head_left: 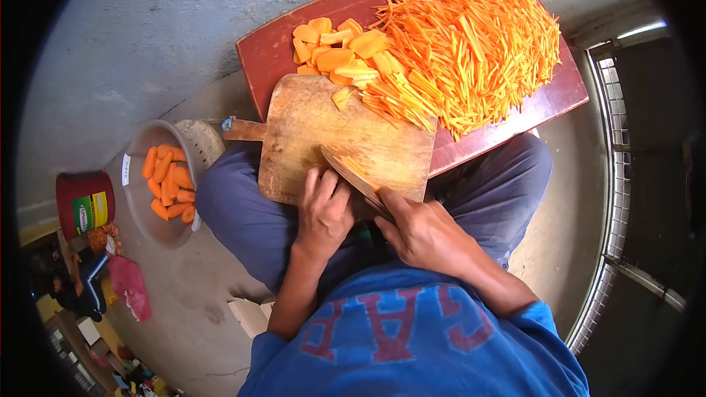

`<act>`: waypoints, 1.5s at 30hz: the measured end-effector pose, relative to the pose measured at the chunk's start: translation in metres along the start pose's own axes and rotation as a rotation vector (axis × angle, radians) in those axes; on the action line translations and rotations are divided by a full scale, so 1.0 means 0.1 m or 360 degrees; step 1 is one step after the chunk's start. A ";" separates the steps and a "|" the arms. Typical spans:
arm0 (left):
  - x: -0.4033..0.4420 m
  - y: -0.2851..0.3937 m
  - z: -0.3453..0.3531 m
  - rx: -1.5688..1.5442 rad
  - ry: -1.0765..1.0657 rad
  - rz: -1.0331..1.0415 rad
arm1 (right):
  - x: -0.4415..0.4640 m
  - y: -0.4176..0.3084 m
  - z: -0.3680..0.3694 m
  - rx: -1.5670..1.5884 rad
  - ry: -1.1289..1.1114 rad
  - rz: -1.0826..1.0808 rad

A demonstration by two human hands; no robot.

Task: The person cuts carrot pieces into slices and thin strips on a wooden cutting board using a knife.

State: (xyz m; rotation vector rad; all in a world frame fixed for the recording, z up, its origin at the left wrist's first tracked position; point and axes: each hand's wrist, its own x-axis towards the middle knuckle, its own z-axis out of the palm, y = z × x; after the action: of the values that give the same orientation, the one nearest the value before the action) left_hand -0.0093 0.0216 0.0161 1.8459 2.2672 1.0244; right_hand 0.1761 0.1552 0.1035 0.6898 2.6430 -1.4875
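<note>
A wooden cutting board (301, 121) with a short handle lies across my lap and the table's near edge. My right hand (426, 231) is closed round the handle end of a knife (353, 176), whose broad blade slants up and left over the board's near part. Thin orange carrot strips show along the blade. My left hand (323, 206) is on the board's near edge, fingers curled and close against the blade; whatever lies under them is hidden. Past the board are a pile of carrot slices (334, 59) and a large heap of carrot strips (471, 44).
The dark red table (268, 44) carries the slices and strips. At left stands a plastic basin (136, 195) of whole peeled carrots (170, 184), beside a red bucket (86, 206) and a pink bag (130, 287). Another person (88, 279) is at far left. A wall rises behind; a metal-framed door (618, 176) is at right.
</note>
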 end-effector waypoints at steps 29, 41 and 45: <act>-0.05 0.00 -0.03 -0.0085 0.0054 -0.0010 | -0.14 -0.19 -0.18 0.0006 -0.0035 -0.0026; -0.04 -0.03 0.00 -0.0163 0.0168 0.0024 | -0.13 -0.16 -0.13 -0.0035 -0.0019 -0.0067; -0.03 -0.03 0.04 -0.0169 0.0197 -0.0003 | -0.04 -0.09 0.06 -0.0097 0.0026 -0.0078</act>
State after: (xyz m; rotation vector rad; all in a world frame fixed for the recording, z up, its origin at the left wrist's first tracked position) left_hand -0.0092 0.0206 0.0101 1.7859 2.2297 1.2664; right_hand 0.1753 0.1447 0.1079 0.6396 2.7236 -1.4123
